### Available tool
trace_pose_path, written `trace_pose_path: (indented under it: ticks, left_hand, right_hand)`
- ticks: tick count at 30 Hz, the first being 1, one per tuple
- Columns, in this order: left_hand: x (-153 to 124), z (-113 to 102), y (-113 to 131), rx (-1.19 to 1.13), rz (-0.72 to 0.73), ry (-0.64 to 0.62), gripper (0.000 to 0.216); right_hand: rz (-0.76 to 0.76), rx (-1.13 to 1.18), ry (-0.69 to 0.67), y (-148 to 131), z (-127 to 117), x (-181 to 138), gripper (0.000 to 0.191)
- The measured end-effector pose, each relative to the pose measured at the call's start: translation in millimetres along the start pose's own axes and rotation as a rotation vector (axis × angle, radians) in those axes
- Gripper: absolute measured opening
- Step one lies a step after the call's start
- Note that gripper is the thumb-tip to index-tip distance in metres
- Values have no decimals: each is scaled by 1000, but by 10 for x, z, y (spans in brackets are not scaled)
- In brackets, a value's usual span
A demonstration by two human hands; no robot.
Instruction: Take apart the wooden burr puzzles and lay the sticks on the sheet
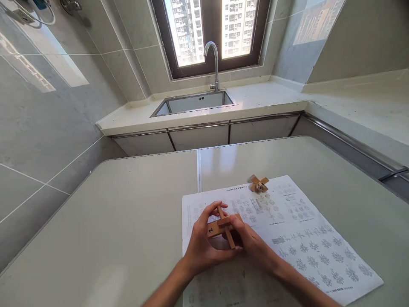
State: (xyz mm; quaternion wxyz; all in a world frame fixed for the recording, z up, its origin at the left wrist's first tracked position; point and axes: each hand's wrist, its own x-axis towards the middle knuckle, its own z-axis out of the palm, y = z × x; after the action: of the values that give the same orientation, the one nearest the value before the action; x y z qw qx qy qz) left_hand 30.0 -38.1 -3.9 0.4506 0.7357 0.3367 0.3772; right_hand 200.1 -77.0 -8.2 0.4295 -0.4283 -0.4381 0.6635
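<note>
Gripping one wooden cross puzzle, both hands, left and right; second puzzle on one printed sheet

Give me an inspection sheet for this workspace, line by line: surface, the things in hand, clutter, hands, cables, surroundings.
Surface: pale glossy table with a seam down its middle.
Things in hand: wooden interlocking cross puzzle marked 2, held above the white printed instruction sheet.
Clutter: second small wooden cross puzzle resting on the sheet's far edge.
Hands: left hand and right hand both grip the puzzle marked 2.
Cables: white cable on the wall, top left.
Surroundings: steel sink with chrome tap under a dark-framed window; grey tiled walls.
</note>
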Motion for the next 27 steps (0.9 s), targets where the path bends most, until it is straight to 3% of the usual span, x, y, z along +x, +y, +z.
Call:
trace_pose_path:
  ticks: [5,10,18,27]
  left_hand:
    - [4,15,1,-12,-6,7,98]
    - [-1,-3,16,-123,-79,21,90]
    - [29,-63,-24,-433,-279,77,84]
    - [19,-85,-119,-562,-285,77,90]
  right_hand:
    - [9,-33,25,52,-7,21,68]
    - [-10,-75,-57,50,-34,22,68]
    - [-244,-304,-65,97,-50,50,43]
    - [-292,-433,-25,70,-34,35,39]
